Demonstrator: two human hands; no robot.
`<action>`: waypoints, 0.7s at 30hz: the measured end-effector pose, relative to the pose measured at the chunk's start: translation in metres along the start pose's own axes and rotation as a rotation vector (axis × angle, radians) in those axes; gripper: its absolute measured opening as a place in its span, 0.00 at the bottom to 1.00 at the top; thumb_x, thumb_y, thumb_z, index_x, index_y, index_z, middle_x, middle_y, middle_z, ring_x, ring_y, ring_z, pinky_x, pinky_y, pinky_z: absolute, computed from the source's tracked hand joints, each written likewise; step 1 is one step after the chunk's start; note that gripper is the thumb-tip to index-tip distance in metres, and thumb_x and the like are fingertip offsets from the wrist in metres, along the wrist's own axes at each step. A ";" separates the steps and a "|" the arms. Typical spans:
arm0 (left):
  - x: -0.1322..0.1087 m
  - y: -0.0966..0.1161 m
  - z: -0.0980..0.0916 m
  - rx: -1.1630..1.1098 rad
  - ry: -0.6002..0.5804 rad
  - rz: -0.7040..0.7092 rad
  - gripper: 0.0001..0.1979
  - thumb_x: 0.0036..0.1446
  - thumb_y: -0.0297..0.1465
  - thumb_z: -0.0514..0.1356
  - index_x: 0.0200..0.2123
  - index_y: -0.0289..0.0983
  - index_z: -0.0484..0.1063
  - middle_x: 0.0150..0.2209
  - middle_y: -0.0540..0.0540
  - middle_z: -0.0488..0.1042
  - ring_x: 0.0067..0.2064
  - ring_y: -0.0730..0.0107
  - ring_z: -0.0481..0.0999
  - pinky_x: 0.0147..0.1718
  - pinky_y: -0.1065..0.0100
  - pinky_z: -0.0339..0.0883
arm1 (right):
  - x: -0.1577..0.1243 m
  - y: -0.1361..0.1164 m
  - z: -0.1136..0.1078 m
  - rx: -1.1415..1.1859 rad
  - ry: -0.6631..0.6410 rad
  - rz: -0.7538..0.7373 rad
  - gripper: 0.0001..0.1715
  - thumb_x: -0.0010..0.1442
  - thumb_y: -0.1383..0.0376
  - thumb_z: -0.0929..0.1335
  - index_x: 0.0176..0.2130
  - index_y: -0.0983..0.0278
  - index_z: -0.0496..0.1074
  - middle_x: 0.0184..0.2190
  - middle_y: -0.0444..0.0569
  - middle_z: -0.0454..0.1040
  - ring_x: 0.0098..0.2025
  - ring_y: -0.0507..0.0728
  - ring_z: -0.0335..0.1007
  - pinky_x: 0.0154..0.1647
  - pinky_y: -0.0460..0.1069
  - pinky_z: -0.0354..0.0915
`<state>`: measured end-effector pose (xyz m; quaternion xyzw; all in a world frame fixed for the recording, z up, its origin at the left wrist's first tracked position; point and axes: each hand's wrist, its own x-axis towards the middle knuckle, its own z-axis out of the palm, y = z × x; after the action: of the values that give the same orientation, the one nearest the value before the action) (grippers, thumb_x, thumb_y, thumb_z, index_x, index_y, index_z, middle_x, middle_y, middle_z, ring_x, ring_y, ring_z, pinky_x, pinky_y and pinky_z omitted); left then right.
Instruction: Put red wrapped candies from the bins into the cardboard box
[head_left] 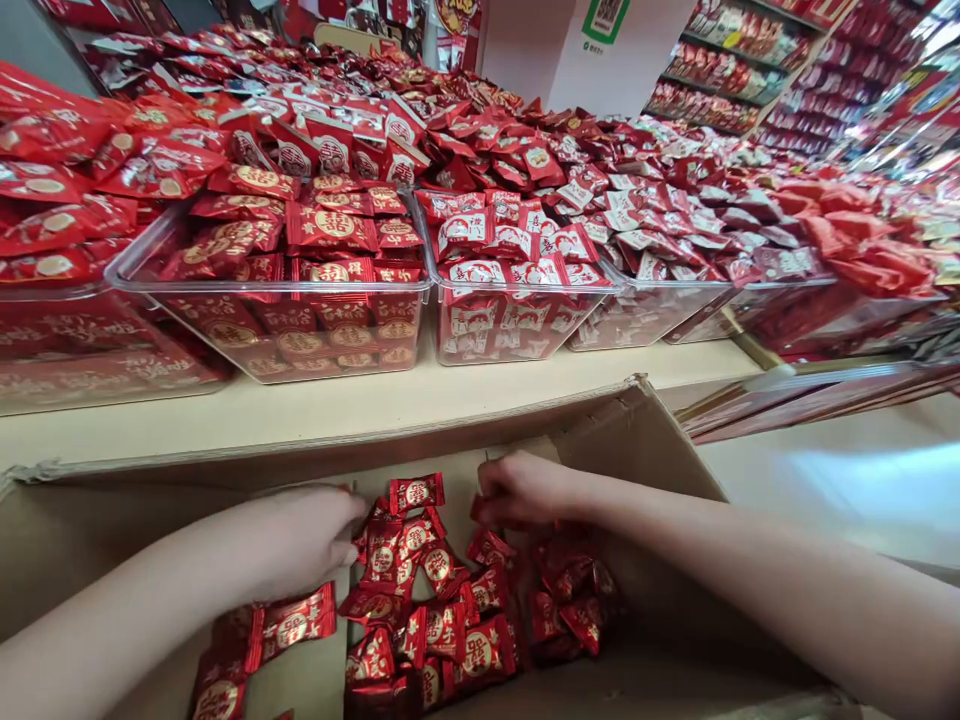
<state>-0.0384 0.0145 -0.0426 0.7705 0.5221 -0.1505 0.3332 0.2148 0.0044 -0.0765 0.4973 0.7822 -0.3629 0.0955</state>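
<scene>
We see wrapped candies (435,625) heaped on the bottom of an open cardboard box (630,440), and their long axes point many ways. The top candy (416,493) lies almost sideways, its right end a little higher in view. Just below it, another candy (381,558) points more away from us. At the lower right of the heap, a bigger-looking candy (480,650) runs sideways, right end raised. Apart from the heap, below our left wrist, a loose candy (296,625) slants from lower left to upper right. More candies sit in shade to the right.

Our left hand (324,535) reaches to the heap's left edge, palm down. Its grip looks partly open, thumb apart from the fingers, right beside red wrappers; it is blurred, so we cannot tell whether it has hold of one. Our right hand (525,488) is at the far right of the heap with its grip curled nearly closed. Red wrapper shows under its fingers, but we cannot tell how firmly it is held.

Beyond the box, a pale surface (480,392) carries clear tubs (277,288) full of red packets.
</scene>
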 end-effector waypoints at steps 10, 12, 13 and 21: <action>-0.001 0.031 0.003 -0.602 -0.130 0.174 0.28 0.52 0.36 0.54 0.56 0.38 0.55 0.38 0.47 0.76 0.38 0.65 0.74 0.37 0.67 0.65 | -0.009 -0.037 -0.004 1.295 0.146 0.111 0.23 0.38 0.60 0.74 0.29 0.65 0.60 0.19 0.38 0.67 0.22 0.48 0.63 0.24 0.44 0.60; 0.000 0.037 0.009 -0.784 -0.131 0.163 0.31 0.50 0.37 0.57 0.56 0.36 0.53 0.30 0.51 0.75 0.30 0.68 0.73 0.29 0.69 0.64 | -0.009 -0.047 -0.004 1.386 0.139 0.085 0.24 0.37 0.60 0.74 0.29 0.66 0.60 0.19 0.39 0.68 0.22 0.48 0.64 0.24 0.45 0.62; 0.001 0.039 0.012 -0.859 -0.111 0.148 0.32 0.48 0.37 0.58 0.56 0.35 0.53 0.26 0.53 0.74 0.26 0.70 0.72 0.26 0.70 0.63 | -0.009 -0.051 -0.004 1.410 0.139 0.064 0.24 0.37 0.60 0.74 0.28 0.66 0.60 0.19 0.39 0.68 0.22 0.48 0.64 0.24 0.45 0.62; -0.001 0.050 0.014 -1.150 -0.088 0.118 0.17 0.42 0.25 0.60 0.38 0.37 0.62 0.22 0.57 0.71 0.22 0.78 0.67 0.20 0.76 0.54 | -0.013 -0.057 0.005 1.455 0.143 0.031 0.24 0.35 0.59 0.75 0.28 0.67 0.64 0.21 0.40 0.67 0.23 0.48 0.64 0.26 0.45 0.60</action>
<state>0.0079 -0.0073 -0.0344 0.4866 0.4617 0.1441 0.7275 0.1719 -0.0220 -0.0463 0.4683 0.3404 -0.7560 -0.3054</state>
